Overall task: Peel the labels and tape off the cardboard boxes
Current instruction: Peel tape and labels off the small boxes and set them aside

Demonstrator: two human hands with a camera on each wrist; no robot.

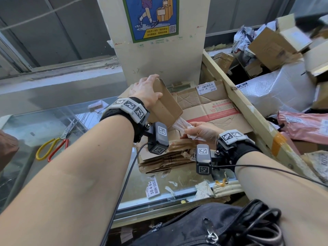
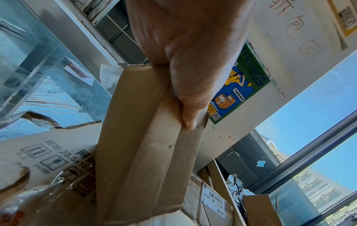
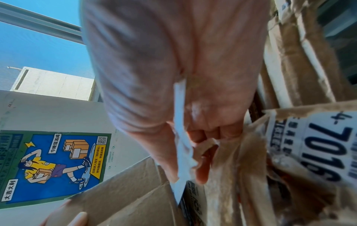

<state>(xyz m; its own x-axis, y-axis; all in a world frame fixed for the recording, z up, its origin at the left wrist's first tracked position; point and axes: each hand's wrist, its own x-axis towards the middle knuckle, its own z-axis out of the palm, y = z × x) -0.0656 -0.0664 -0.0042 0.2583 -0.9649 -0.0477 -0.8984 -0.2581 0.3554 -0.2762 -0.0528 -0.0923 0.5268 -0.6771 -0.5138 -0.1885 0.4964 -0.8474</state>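
Note:
My left hand [image 1: 148, 91] grips a small folded brown cardboard box [image 1: 166, 105] by its upper edge and holds it tilted above the pile; in the left wrist view the thumb [image 2: 188, 97] presses on the box [image 2: 146, 145]. A crumpled strip of clear tape [image 1: 181, 126] stretches from the box's lower corner to my right hand [image 1: 200, 133], which pinches it. In the right wrist view the strip of tape [image 3: 182, 149] runs between thumb and fingers [image 3: 201, 171], edge-on, toward the box [image 3: 123, 197].
Flattened boxes [image 1: 209, 107] with a white barcode label [image 1: 206, 87] lie under the hands on a glass counter [image 1: 53, 125]. Yellow- and red-handled scissors [image 1: 56, 143] lie left. Peeled labels [image 1: 152, 188] litter the near glass. A wooden rail [image 1: 248, 110] bounds a heap of parcels at right.

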